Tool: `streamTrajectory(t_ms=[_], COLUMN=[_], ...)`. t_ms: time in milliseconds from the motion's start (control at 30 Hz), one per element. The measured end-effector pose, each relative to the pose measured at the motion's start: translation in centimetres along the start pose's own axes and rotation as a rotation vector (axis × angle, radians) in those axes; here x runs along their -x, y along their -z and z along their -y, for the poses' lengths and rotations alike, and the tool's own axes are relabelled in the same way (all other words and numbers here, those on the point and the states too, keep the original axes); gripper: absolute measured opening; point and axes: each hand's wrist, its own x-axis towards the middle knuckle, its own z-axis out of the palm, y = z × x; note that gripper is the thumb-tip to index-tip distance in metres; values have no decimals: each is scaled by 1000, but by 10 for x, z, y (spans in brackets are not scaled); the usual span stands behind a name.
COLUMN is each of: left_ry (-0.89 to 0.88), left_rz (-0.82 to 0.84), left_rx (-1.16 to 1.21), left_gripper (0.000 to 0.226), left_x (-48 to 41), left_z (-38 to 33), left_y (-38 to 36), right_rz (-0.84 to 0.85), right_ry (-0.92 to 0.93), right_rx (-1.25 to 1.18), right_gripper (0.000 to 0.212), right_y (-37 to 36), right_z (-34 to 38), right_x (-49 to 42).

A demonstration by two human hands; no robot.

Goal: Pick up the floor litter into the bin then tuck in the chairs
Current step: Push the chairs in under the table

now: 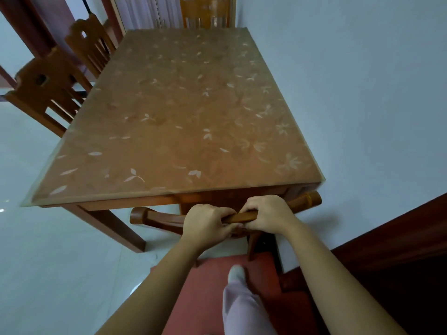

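Dining table ahead — both hands clamped on chair top rail, arms outstretched.

Both forearms bare, no sleeves, no rings or watch on left hand or right hand. Pale lilac trouser leg, light grey sock.

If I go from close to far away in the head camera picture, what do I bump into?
Foot in a sock → left hand and right hand gripping the near chair's top rail → table → far chair.
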Motion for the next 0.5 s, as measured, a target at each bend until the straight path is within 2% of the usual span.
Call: streamTrajectory(t_ms=[500], left_ry=[92], left_rz=[62], left_rx=[2], left_gripper=[37], left_x=[4], left_z=[-6], left_y=[4], right_rz=[-6], right_ry=[-6], right_rx=[-9], right_gripper=[22], right_y=[4], right_z=[9], right_x=[10])
